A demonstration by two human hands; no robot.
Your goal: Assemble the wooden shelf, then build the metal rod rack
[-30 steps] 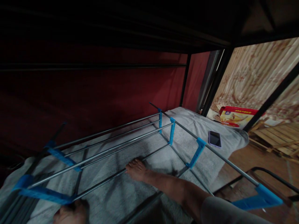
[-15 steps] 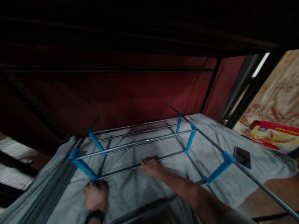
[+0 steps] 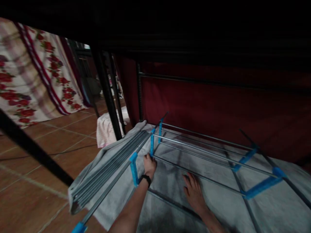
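Note:
A partly joined rack frame of grey metal tubes and blue plastic connectors lies on a grey cloth. My left hand, with a dark band at its wrist, is closed at the lower end of an upright blue connector, where a tube meets it; its fingertips are partly hidden. Just short of that same tube, my right hand is open over the cloth, fingers apart and holding nothing. Another connector stands beside my left forearm, on a long side tube.
A bundle of loose grey tubes lies along the cloth's left edge. Black metal posts rise at the left, with a dark structure overhead and a red curtain behind. Flowered fabric hangs over the tiled floor.
The view has swung left, bringing the tube bundle and floor into sight. My right hand has let go of the tube and opened. My left hand remains at the connector's lower end.

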